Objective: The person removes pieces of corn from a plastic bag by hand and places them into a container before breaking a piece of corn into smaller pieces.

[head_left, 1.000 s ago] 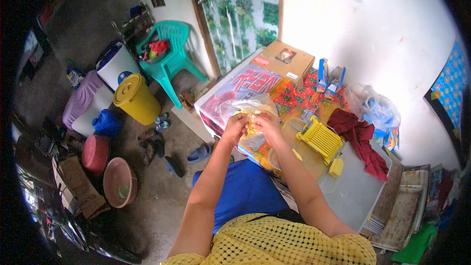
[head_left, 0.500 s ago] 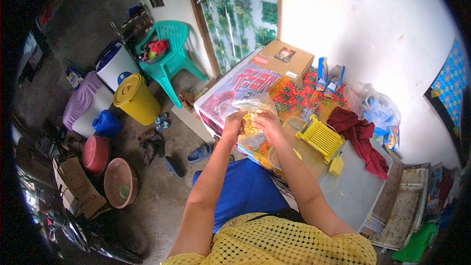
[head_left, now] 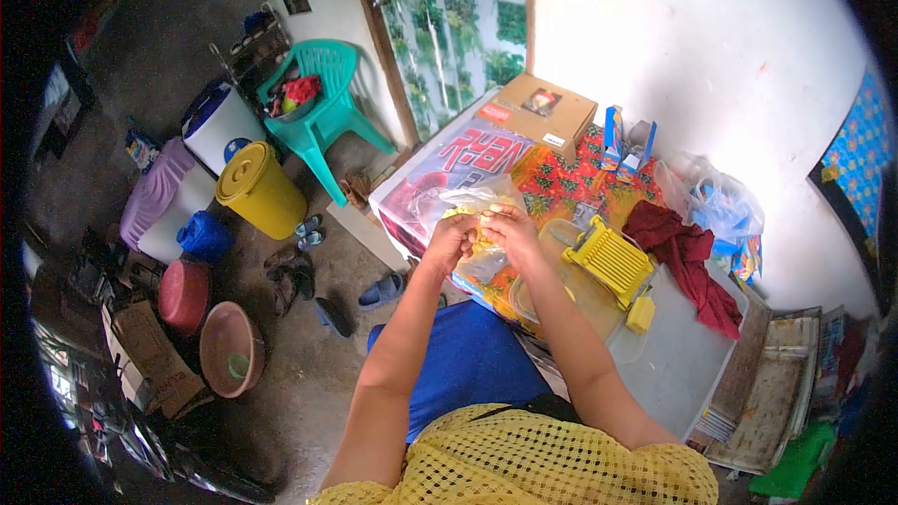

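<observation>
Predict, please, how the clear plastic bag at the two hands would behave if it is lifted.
The plastic bag would probably be floppy, since its thin film looks creased. It would likely slump rather than hold a shape, as nothing stiff shows in it. The yellow pieces showing between the hands could shift or spill, because they look small.

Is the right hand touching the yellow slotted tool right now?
Apart: the head view shows a gap, with part of the clear tray visible between the right hand and the yellow slotted tool.

Yellow bits (head_left: 481, 248) — partly hidden — amid crumpled clear plastic (head_left: 486, 268)
</observation>
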Tool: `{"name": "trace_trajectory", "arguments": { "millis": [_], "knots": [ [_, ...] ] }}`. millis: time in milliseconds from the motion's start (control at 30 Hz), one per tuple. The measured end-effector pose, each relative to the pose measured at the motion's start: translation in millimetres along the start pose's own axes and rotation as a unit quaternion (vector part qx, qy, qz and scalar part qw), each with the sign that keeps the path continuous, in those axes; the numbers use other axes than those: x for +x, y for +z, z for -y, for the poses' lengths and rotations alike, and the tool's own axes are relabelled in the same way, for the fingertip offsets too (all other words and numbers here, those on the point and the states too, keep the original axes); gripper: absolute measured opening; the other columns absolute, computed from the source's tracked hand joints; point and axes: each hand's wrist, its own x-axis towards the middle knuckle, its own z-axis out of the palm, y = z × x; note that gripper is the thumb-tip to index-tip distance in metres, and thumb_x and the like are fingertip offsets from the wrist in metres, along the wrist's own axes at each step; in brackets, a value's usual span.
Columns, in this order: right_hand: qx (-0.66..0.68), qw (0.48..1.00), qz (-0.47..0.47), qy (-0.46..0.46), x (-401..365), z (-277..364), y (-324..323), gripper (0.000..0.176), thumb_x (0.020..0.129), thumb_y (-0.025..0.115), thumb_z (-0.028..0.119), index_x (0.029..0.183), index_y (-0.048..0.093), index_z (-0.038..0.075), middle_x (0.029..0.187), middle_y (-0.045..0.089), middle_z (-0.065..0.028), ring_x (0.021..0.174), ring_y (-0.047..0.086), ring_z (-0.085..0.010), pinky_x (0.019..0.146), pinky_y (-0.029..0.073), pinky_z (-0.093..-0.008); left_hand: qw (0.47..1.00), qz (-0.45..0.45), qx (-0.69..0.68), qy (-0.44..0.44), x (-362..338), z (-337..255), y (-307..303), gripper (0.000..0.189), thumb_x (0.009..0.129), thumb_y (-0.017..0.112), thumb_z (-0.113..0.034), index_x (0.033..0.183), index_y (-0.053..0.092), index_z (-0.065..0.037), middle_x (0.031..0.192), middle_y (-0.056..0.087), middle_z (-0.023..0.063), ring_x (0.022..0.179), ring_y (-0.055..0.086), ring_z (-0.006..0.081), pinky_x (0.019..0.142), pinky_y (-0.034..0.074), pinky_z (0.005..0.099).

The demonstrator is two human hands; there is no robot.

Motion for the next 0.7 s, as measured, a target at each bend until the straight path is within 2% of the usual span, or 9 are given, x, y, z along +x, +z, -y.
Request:
{"name": "trace_trajectory", "arguments": {
  "millis": [233,333,433,467,567,700],
  "knots": [
    [-0.015,1.0,0.005,-0.008,-2,0,-1,0.03,0.082,0.064,0.003,0.11,0.054,-0.001,0.1,0.064,-0.0102,0.087,0.063,-0.0179,0.075,0.053,-0.0291,0.999,-0.038,-0.01,-0.002,1,3,4,0.016,0.085,0.062,-0.021,0.084,0.055,-0.007,0.057,0.047,-0.0003,0.04,0.036,0.0084,0.037,0.028,0.0248],
    [-0.02,1.0,-0.003,-0.011,-3,0,-2,0.03,0.081,0.063,0.002,0.11,0.055,0.0,0.098,0.063,-0.0092,0.086,0.062,-0.0172,0.073,0.054,-0.0294,0.99,-0.124,0.064,-0.009,6,4,-1,0.017,0.085,0.062,-0.022,0.083,0.055,-0.007,0.056,0.044,-0.0008,0.039,0.033,0.0083,0.036,0.025,0.0251],
    [-0.036,0.999,-0.009,-0.015,0,-3,-6,0.027,0.082,0.061,0.0,0.108,0.056,0.001,0.1,0.063,-0.0092,0.085,0.062,-0.0164,0.074,0.054,-0.0294,0.981,-0.165,0.096,0.03,12,8,-9,0.018,0.086,0.061,-0.023,0.083,0.054,-0.006,0.056,0.042,-0.0011,0.038,0.031,0.0078,0.036,0.024,0.0249],
    [-0.043,0.999,-0.009,-0.017,2,-4,-9,0.025,0.083,0.06,-0.001,0.108,0.056,0.002,0.102,0.063,-0.0095,0.086,0.062,-0.0162,0.074,0.055,-0.0294,0.984,-0.156,0.087,0.02,14,8,-13,0.018,0.086,0.06,-0.023,0.085,0.055,-0.006,0.056,0.042,-0.0009,0.038,0.031,0.0078,0.036,0.024,0.0249],
    [-0.042,0.998,-0.013,-0.037,-2,0,-4,0.026,0.08,0.062,0.0,0.106,0.058,0.001,0.087,0.057,-0.0039,0.078,0.06,-0.0138,0.072,0.055,-0.029,0.988,-0.14,0.06,-0.002,16,3,-23,0.017,0.085,0.06,-0.022,0.09,0.057,-0.006,0.056,0.042,-0.0008,0.038,0.032,0.0076,0.036,0.024,0.0248],
    [-0.04,0.998,-0.009,-0.038,1,-5,-8,0.027,0.08,0.063,0.0,0.106,0.058,0.001,0.089,0.059,-0.0048,0.078,0.06,-0.0135,0.072,0.054,-0.0281,0.984,-0.16,0.075,0.007,12,-1,-23,0.02,0.085,0.06,-0.022,0.095,0.059,-0.005,0.055,0.043,-0.0012,0.039,0.032,0.0074,0.036,0.025,0.0244]
  ]
}}
